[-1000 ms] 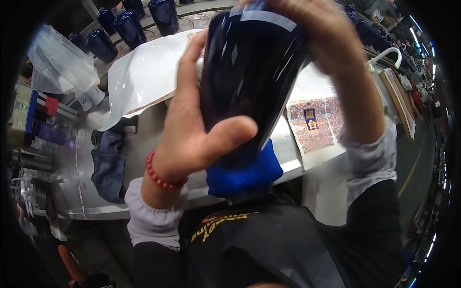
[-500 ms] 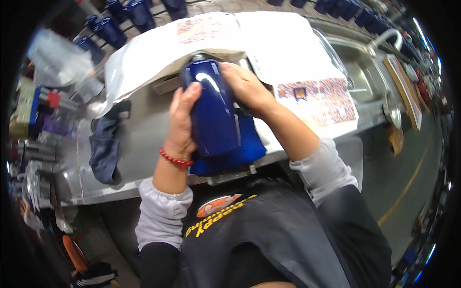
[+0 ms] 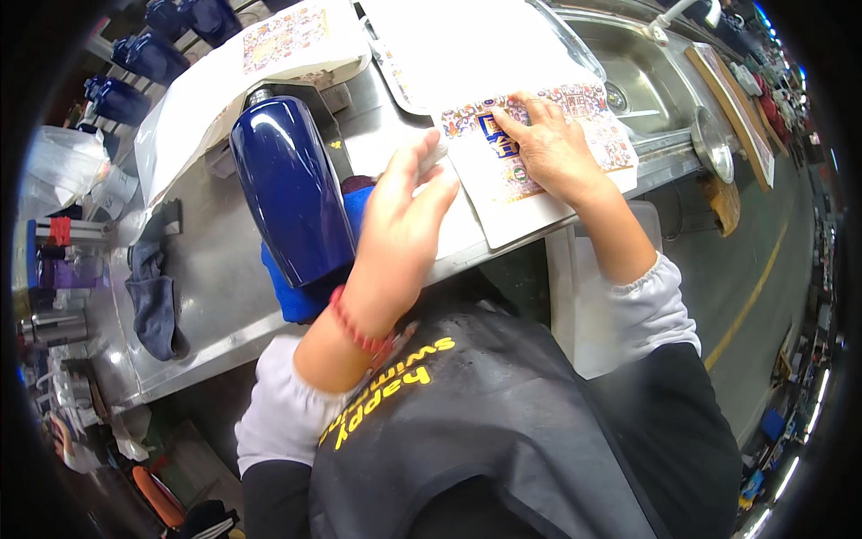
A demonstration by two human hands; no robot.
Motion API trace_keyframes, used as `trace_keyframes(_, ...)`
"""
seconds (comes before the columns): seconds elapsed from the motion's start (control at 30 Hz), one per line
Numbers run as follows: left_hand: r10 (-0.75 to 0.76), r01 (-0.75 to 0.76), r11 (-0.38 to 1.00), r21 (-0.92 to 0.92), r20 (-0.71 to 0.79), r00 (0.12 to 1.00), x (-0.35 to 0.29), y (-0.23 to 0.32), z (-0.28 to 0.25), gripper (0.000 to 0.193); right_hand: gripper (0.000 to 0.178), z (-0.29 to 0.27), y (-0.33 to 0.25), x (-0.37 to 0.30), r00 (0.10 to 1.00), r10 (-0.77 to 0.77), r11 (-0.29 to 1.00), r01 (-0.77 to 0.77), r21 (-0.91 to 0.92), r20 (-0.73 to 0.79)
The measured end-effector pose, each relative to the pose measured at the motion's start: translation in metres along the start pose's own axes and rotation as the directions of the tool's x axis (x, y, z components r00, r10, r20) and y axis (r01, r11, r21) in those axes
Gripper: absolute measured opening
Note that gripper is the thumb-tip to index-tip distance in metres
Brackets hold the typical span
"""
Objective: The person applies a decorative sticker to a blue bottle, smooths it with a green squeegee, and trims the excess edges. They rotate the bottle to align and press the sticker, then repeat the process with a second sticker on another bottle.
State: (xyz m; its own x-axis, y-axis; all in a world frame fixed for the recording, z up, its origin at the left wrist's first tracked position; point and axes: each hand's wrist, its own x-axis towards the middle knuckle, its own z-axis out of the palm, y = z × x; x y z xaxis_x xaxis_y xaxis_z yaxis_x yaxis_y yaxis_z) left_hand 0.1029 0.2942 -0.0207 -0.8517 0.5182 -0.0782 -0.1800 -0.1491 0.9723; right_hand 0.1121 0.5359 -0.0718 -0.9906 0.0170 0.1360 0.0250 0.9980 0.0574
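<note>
A glossy dark blue bottle (image 3: 292,184) lies on a blue cloth (image 3: 292,292) at the counter's near edge, its neck pointing away from me. Neither hand touches it. My left hand (image 3: 404,220), slightly blurred, is just right of the bottle with thumb and fingers apart, near the white sheets. A small whitish bit shows by its fingertips; I cannot tell what it is. My right hand (image 3: 552,148) lies with fingers stretched out on a white sheet printed with a colourful pattern (image 3: 593,103) and blue lettering.
More white printed sheets (image 3: 467,49) spread across the metal counter (image 3: 220,310). A dark grey cloth (image 3: 153,296) lies at left. At the right are a sink (image 3: 620,54), a faucet (image 3: 669,22) and a round metal lid (image 3: 712,144). Several blue bottles (image 3: 148,58) stand at the far left.
Both hands have let go of the blue bottle, which now rests on the cloth. My right hand has moved right onto the printed sheet; my left hand has moved right too. The view has shifted.
</note>
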Motion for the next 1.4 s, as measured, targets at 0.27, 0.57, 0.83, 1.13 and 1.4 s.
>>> trace_keyframes(0.27, -0.293, 0.264, 0.955, -0.134, -0.296, 0.909, 0.077, -0.041, 0.013, 0.038, 0.053, 0.006, 0.006, 0.009, 0.99, -0.138, 0.988, 0.134, 0.08, 0.038)
trace_keyframes(0.57, 0.038, 0.301, 0.373, 0.878, -0.339, 0.94, 0.102, -0.046, 0.016, 0.046, 0.043, -0.001, 0.026, 0.031, 0.933, -0.319, 0.926, 0.345, 0.156, -0.169)
trace_keyframes(0.83, 0.082, 0.284, 0.221, 0.933, -0.308, 0.948, 0.099, -0.035, 0.025, 0.05, 0.045, 0.001, 0.02, 0.068, 0.932, -0.317, 0.923, 0.346, 0.167, -0.174)
trace_keyframes(1.13, 0.181, 0.183, 0.081, 0.98, -0.195, 0.964, 0.099, -0.041, 0.02, 0.03, 0.054, 0.003, 0.016, 0.084, 0.921, -0.379, 0.864, 0.388, 0.322, -0.092)
trace_keyframes(1.4, 0.419, -0.02, 0.124, 0.992, -0.034, 0.907, 0.077, -0.034, 0.028, 0.013, 0.039, 0.004, 0.031, 0.097, 0.878, -0.476, 0.755, 0.431, 0.494, -0.04)
